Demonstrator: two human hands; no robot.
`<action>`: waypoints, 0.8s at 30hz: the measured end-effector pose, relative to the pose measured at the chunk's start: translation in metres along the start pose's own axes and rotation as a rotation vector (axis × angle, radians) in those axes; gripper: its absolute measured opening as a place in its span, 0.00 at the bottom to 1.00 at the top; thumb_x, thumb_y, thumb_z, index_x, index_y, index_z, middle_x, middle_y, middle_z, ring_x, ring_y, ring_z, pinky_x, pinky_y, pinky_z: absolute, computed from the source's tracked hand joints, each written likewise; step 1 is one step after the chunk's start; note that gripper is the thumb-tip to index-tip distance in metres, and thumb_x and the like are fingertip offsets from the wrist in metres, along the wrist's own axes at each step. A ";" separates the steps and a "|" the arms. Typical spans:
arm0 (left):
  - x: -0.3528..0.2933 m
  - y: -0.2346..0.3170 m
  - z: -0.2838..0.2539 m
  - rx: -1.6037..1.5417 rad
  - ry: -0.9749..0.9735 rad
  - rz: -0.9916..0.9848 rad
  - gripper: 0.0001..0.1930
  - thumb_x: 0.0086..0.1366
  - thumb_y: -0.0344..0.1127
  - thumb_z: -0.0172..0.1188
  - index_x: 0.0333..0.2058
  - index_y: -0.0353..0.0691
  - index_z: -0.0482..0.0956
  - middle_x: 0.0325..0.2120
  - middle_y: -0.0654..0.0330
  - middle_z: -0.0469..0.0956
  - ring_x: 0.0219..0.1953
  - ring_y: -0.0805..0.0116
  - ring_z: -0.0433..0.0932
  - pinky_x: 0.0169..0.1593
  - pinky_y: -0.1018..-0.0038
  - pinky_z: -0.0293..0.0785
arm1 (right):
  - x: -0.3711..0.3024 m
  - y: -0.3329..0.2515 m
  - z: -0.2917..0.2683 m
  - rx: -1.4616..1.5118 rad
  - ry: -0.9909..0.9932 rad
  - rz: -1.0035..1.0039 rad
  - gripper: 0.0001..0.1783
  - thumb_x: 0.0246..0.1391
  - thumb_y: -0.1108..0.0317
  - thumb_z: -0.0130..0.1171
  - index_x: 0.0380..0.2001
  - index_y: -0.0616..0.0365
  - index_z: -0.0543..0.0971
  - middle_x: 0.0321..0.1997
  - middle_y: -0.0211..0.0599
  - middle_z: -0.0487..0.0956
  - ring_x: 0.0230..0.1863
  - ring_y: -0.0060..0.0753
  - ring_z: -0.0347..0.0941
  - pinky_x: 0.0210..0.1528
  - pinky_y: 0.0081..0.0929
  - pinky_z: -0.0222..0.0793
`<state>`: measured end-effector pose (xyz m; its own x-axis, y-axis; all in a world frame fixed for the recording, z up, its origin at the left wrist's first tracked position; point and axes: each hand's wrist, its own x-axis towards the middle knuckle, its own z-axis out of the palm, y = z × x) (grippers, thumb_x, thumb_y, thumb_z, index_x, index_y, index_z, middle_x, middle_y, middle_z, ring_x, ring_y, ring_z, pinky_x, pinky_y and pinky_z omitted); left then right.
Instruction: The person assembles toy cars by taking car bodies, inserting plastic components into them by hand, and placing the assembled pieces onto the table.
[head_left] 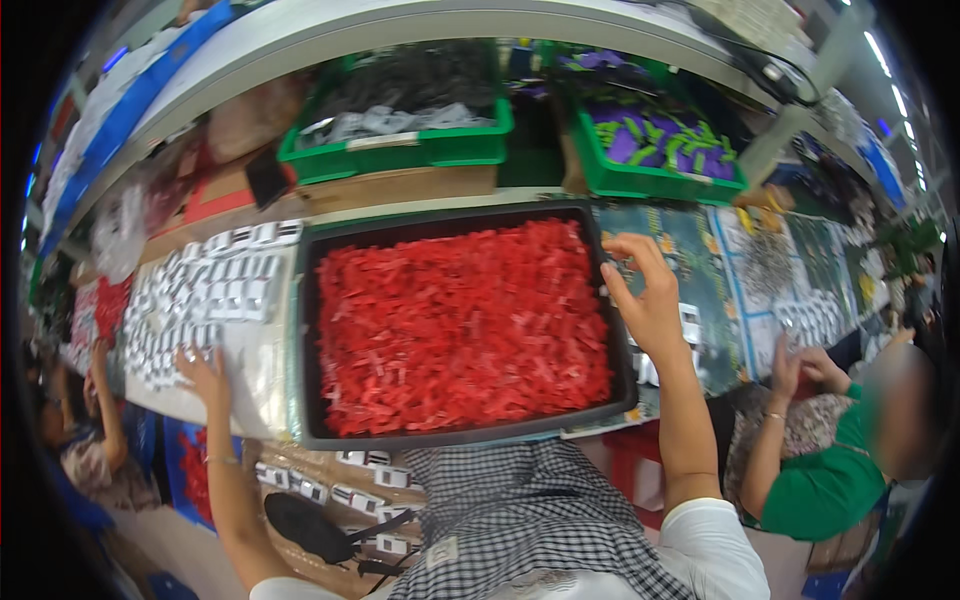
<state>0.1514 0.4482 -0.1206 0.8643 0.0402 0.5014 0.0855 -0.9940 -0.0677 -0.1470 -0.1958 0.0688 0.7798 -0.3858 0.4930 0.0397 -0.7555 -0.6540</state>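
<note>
In front of me a black tray [468,432] is filled with a heap of small red plastic pieces [465,325]. My right hand [648,295] is at the tray's right rim, its thumb and forefinger apart and curved toward the edge; whether they touch it I cannot tell. To the left, my left hand [205,378] has its fingers spread over the near side of many small white block-shaped parts [215,285] laid out on the table. Nothing shows in either hand.
Behind the tray, a green crate [400,155] holds grey and black pieces, and another green crate [660,182] holds purple and lime ones. A shelf [450,25] spans above. People work on both sides, one in a green shirt [825,490]. More white parts [392,475] sit below the table edge.
</note>
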 end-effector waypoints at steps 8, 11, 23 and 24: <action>-0.015 0.096 -0.094 -0.324 0.223 0.348 0.24 0.62 0.32 0.57 0.57 0.39 0.67 0.61 0.44 0.56 0.64 0.43 0.52 0.64 0.52 0.47 | -0.131 0.069 -0.068 -0.513 -0.523 0.138 0.47 0.32 0.60 0.73 0.59 0.50 0.64 0.64 0.42 0.61 0.68 0.50 0.51 0.67 0.55 0.41; -0.017 0.192 -0.162 -0.654 0.169 0.392 0.22 0.61 0.27 0.56 0.55 0.41 0.69 0.61 0.46 0.58 0.64 0.49 0.54 0.66 0.57 0.48 | -0.141 0.080 -0.066 -0.622 -0.468 0.081 0.49 0.27 0.65 0.73 0.59 0.50 0.63 0.66 0.39 0.59 0.68 0.47 0.52 0.68 0.57 0.40; -0.074 0.419 -0.259 -1.309 -0.140 0.940 0.13 0.58 0.34 0.61 0.43 0.40 0.76 0.50 0.52 0.70 0.55 0.52 0.65 0.57 0.60 0.63 | -0.103 0.089 -0.090 -0.457 0.374 0.166 0.12 0.61 0.73 0.49 0.44 0.69 0.76 0.36 0.50 0.79 0.34 0.45 0.77 0.37 0.33 0.71; -0.073 0.422 -0.264 -1.394 -0.208 0.940 0.14 0.62 0.36 0.58 0.46 0.39 0.75 0.49 0.52 0.71 0.54 0.55 0.68 0.58 0.64 0.64 | -0.095 0.076 -0.090 -0.395 0.399 0.153 0.13 0.63 0.72 0.48 0.46 0.69 0.75 0.36 0.50 0.79 0.34 0.40 0.77 0.37 0.30 0.70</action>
<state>-0.0063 -0.0009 0.0425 0.4141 -0.6738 0.6119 -0.8295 -0.0027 0.5584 -0.2744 -0.2638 0.0239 0.4591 -0.6181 0.6381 -0.3505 -0.7860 -0.5092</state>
